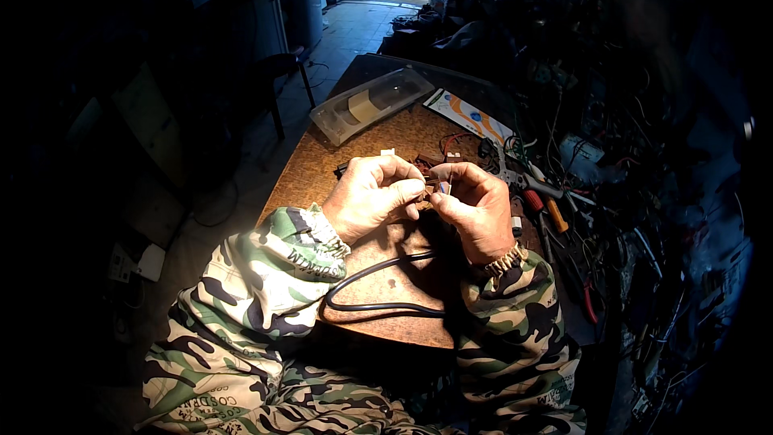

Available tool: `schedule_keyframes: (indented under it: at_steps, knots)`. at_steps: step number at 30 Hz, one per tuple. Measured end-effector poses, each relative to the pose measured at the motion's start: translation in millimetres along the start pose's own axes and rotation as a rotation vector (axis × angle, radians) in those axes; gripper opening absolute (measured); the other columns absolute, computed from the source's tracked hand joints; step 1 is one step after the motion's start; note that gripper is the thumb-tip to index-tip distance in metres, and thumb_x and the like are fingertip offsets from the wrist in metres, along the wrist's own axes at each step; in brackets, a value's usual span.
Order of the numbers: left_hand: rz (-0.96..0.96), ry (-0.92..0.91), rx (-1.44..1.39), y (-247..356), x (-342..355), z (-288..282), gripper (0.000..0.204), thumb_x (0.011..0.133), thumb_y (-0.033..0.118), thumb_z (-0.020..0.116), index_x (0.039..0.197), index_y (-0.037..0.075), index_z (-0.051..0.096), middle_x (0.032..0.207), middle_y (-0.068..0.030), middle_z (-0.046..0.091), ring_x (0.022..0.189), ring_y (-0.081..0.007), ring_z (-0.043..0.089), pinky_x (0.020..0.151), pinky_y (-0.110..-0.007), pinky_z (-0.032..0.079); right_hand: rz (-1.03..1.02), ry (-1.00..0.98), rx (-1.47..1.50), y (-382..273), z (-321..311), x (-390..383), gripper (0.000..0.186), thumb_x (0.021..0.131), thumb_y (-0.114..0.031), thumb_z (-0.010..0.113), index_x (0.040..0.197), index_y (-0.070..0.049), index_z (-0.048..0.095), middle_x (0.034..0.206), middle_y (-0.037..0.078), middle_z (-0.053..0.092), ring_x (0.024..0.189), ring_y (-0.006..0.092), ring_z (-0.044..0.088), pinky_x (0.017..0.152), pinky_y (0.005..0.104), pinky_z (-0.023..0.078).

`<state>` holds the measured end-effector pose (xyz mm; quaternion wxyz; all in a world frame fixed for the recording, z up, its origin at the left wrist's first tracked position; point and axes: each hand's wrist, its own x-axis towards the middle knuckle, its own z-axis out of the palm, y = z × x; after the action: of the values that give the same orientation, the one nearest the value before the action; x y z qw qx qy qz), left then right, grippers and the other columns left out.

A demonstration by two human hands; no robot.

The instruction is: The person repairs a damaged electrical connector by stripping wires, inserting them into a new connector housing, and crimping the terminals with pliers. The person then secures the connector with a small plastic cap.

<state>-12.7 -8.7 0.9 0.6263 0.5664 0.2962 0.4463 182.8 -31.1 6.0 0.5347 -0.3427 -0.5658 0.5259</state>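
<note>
Over the wooden tabletop, my left hand (378, 193) is closed in a pinch, thumb against fingers. My right hand (478, 208) faces it closely, also pinching. Between the fingertips a thin wire (444, 188) shows, with a bluish bit; the rest is too small and covered to make out. A thick black cable (386, 307) lies in a loop on the table below the hands; its right part runs into shadow under my right forearm. Just beyond the fingertips sit thin red and dark wires (452, 145).
A clear plastic tray (326, 125) and a white-and-orange flat package (469, 116) lie at the table's far side. Red-handled pliers (590, 306), an orange-handled tool (556, 215) and tangled wires crowd the right. A dark chair (278, 72) stands beyond on the left.
</note>
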Motion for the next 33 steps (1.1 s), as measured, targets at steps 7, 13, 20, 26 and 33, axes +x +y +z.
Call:
schedule_keyframes:
  at_steps: [7,13,20,26,33]
  knots:
    - [0.028,-0.034,-0.006,1,0,-1,0.019,0.095,0.011,0.067,0.106,-0.005,0.065,0.09,-0.0075,0.068,0.073,-0.0139,0.068,0.069,-0.026,0.058,-0.117,-0.026,-0.12,-1,0,2,0.02,0.088,-0.004,0.073,0.105,0.006,0.069,0.092,0.005,0.069,0.081,0.0099,0.064,0.073,0.0234,0.052]
    - [0.008,0.012,0.06,4,-2,0,0.019,0.093,0.011,0.069,0.105,-0.004,0.068,0.089,-0.0071,0.07,0.077,-0.0124,0.067,0.071,-0.025,0.056,-0.13,0.0,-0.126,5,2,3,0.014,0.091,-0.005,0.07,0.101,0.005,0.07,0.085,0.005,0.068,0.079,0.0089,0.063,0.07,0.0225,0.051]
    - [0.009,0.005,0.112,7,0,-7,0.02,0.093,0.014,0.071,0.103,-0.003,0.071,0.088,-0.0046,0.07,0.079,-0.009,0.064,0.073,-0.023,0.052,-0.098,-0.014,-0.102,4,3,3,0.012,0.092,-0.005,0.068,0.098,0.006,0.069,0.082,0.005,0.068,0.072,0.0097,0.063,0.066,0.0234,0.052]
    - [-0.1,-0.03,0.062,12,-1,-9,0.02,0.093,0.014,0.071,0.103,-0.003,0.069,0.087,-0.006,0.07,0.071,-0.0095,0.063,0.065,-0.023,0.053,-0.056,0.001,-0.038,4,4,3,0.014,0.092,-0.006,0.069,0.099,0.006,0.069,0.08,0.006,0.068,0.068,0.0106,0.064,0.06,0.0242,0.054]
    - [-0.078,-0.015,0.144,13,-1,-7,0.019,0.094,0.012,0.069,0.103,-0.003,0.068,0.085,-0.006,0.069,0.072,-0.0092,0.065,0.064,-0.022,0.054,-0.041,0.003,-0.061,3,3,2,0.014,0.092,-0.006,0.068,0.1,0.006,0.068,0.08,0.007,0.068,0.066,0.0111,0.064,0.059,0.0241,0.054]
